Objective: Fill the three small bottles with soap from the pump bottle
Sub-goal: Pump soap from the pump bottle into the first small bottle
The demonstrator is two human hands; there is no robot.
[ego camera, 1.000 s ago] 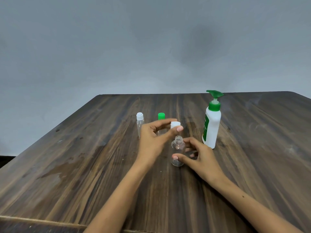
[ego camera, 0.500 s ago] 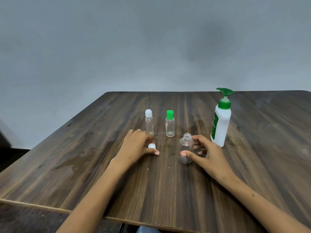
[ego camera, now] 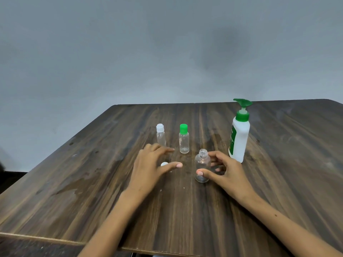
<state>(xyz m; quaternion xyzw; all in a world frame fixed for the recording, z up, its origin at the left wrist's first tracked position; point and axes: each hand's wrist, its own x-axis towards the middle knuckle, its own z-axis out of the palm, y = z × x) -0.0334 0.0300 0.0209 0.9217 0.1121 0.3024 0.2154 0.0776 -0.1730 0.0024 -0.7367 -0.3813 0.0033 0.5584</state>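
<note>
The open bottle (ego camera: 202,165) stands upright on the table (ego camera: 74,182), its neck bare, with the right hand (ego camera: 225,169) curled round it — thumb on the near side, fingers behind. Its white cap (ego camera: 164,164) now lies on the table to the left, under the left hand (ego camera: 150,164); a second ago that hand held the cap up above the neck, and half a second ago it was setting it down. Now the left fingers are spread and relaxed above the cap, thumb stretched toward the bottle, gripping nothing as far as can be seen. So the uncapping looks finished and the bottle is ready for soap, though it appears empty.

Behind stand the other two small bottles, one with a white cap (ego camera: 160,135) and one with a green cap (ego camera: 184,139), both closed and clear. The pump bottle (ego camera: 239,138) is just right of the right hand, untouched — likely the next thing to reach for.
</note>
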